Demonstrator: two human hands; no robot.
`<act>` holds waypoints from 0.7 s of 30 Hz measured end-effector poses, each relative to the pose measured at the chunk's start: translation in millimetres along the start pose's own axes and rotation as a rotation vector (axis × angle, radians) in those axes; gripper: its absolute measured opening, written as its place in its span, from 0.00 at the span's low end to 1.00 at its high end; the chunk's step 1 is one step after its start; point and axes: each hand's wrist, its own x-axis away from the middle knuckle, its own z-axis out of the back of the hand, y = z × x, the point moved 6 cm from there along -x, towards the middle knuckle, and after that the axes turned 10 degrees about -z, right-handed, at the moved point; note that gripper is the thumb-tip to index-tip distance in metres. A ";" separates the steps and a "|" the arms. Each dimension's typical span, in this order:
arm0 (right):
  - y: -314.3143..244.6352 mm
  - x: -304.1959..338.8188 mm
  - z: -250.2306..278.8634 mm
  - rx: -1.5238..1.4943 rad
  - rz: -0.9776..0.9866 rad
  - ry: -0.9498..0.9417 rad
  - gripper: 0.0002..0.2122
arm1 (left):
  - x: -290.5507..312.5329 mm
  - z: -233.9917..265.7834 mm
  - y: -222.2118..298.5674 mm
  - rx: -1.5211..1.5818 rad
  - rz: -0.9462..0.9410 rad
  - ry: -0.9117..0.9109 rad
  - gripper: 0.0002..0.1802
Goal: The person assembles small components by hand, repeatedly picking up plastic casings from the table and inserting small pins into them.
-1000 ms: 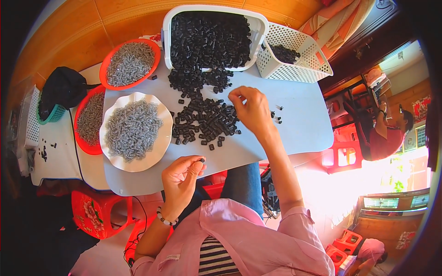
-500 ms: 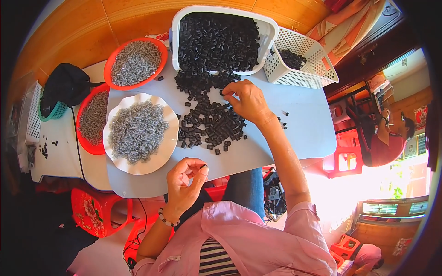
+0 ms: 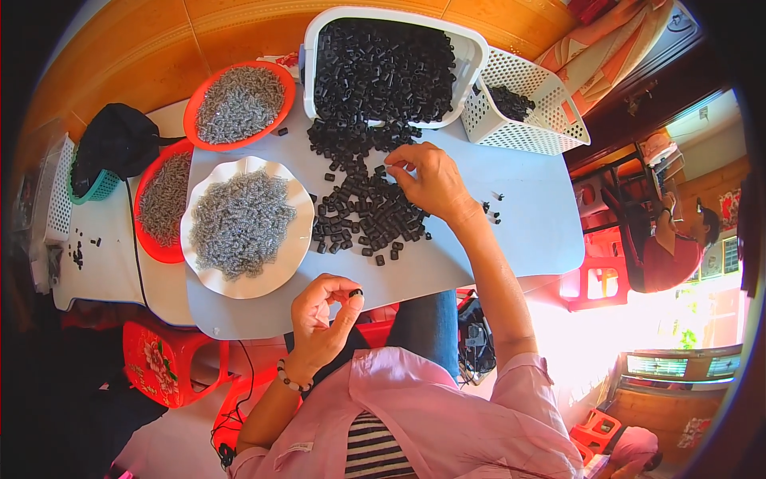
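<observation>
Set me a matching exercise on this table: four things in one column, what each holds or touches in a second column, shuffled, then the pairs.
Things:
1. white plate
2. white tub
3. left hand
4. right hand

States:
A. pinches a single small black piece, off the table edge
B. filled with black pieces, at the far edge of the table
C. reaches into the loose black pile on the table top
D. heaped with small grey metal springs

Pairs: 1-D, 2-B, 3-A, 4-C
</observation>
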 end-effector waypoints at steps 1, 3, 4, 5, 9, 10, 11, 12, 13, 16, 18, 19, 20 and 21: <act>-2.0 1.7 5.4 0.025 0.005 0.075 0.05 | -0.3 -0.7 0.8 0.001 0.001 0.000 0.10; -8.5 5.7 7.0 -0.023 0.019 0.047 0.05 | 0.2 -0.5 1.3 0.019 0.018 0.020 0.10; -11.7 7.9 7.0 -0.072 0.035 0.021 0.05 | 0.1 -0.8 1.6 0.020 0.019 0.021 0.10; -12.8 10.1 6.4 -0.072 0.033 0.019 0.05 | 0.3 -1.0 1.9 0.018 0.019 0.025 0.10; -34.1 21.5 4.0 -0.019 0.189 -0.053 0.06 | 0.7 0.7 2.1 -0.009 0.006 0.026 0.10; -36.3 23.0 0.0 0.025 0.178 -0.120 0.07 | 1.2 1.6 1.9 -0.012 0.007 0.029 0.10; -34.9 24.4 0.7 0.027 0.175 -0.119 0.07 | 0.8 0.5 1.4 -0.009 0.007 0.026 0.10; -33.2 25.7 2.0 0.093 0.184 -0.085 0.07 | 0.3 -0.2 1.2 -0.005 0.006 0.024 0.10; -32.1 26.7 3.8 0.160 0.192 -0.052 0.07 | -0.4 -0.5 1.3 -0.003 0.006 0.022 0.10; -28.9 28.3 8.3 0.132 0.183 -0.024 0.07 | -1.3 -1.3 2.3 -0.017 0.014 0.011 0.10; -32.8 29.5 7.4 0.101 0.202 -0.037 0.07 | -1.2 -1.4 2.6 -0.027 0.018 0.015 0.10; -36.2 29.9 7.2 0.072 0.222 -0.047 0.07 | -1.1 -1.2 2.5 -0.027 0.018 0.015 0.10; -38.7 29.5 6.9 0.071 0.221 -0.048 0.07 | -1.2 -1.0 2.6 -0.039 0.012 0.011 0.10; -41.1 28.7 4.7 0.069 0.210 -0.075 0.06 | -1.4 -0.9 3.0 -0.051 0.005 0.007 0.10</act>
